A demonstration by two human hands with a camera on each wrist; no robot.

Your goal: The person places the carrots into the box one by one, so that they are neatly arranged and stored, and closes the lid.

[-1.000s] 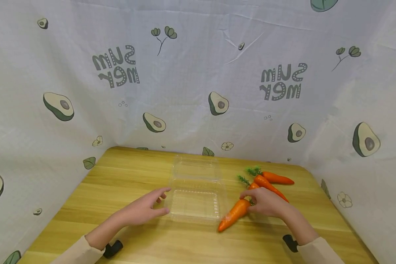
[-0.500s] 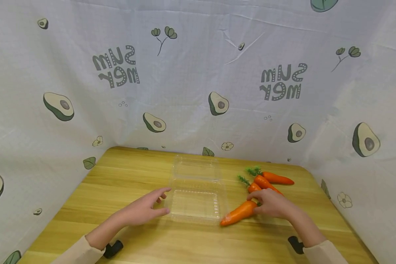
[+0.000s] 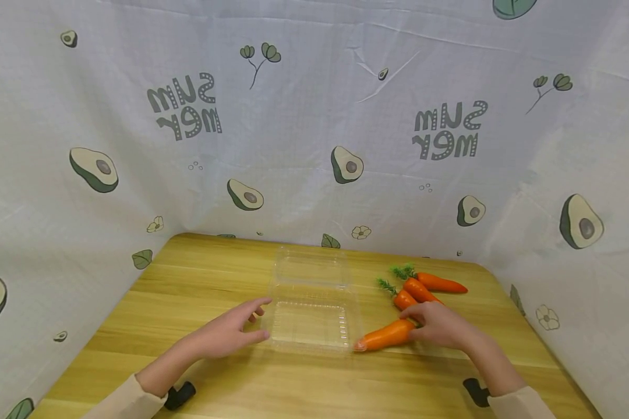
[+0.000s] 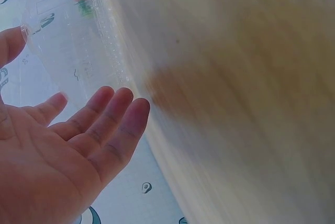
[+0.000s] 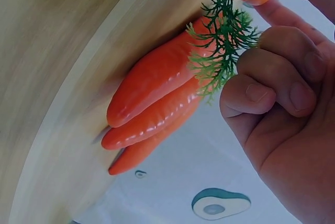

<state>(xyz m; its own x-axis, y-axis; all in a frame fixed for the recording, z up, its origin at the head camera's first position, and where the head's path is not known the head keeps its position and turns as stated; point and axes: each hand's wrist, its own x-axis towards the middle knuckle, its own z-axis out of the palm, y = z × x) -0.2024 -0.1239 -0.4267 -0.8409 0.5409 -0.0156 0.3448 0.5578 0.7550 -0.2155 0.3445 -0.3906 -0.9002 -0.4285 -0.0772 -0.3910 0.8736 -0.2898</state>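
Here, your right hand pinches the nearest carrot by its thick end, lower right of centre, tip beside the clear container. Your relaxed left hand flanks its left edge; tabletop stretches along the bottom.

Table's a yellowish wood with darker grain streaks running side to side, and both far corners are rounded off. White cloth hangs behind the far edge and along the left and right edges too, kinda like a little booth. It's printed with avocado halves, flower sprigs and leaves, plus "summer" lettering that reads backwards lol. Some creases show high above the far edge. Light's soft, and the cloth there looks greyer than the sides.
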